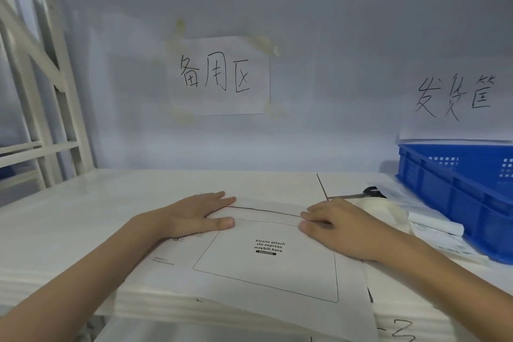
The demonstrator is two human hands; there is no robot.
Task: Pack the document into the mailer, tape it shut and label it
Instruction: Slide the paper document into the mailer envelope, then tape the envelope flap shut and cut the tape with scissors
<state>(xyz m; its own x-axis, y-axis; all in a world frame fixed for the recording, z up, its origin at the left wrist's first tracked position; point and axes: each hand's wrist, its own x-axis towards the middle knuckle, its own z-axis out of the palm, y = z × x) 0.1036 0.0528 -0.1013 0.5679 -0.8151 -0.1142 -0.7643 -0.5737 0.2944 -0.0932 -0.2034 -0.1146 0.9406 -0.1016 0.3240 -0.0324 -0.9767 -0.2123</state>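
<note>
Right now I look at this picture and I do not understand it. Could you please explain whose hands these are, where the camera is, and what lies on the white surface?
There is no machine here. A person wears one camera on the head, so you look forward and down at their own two bare hands.

The left hand and the right hand both press flat on the far end of a white mailer, along its flap. Neither grips anything. The mailer lies on a white table.

To the right lie scissors, a roll of tape and a blue crate. Two handwritten signs hang on the wall.
</note>
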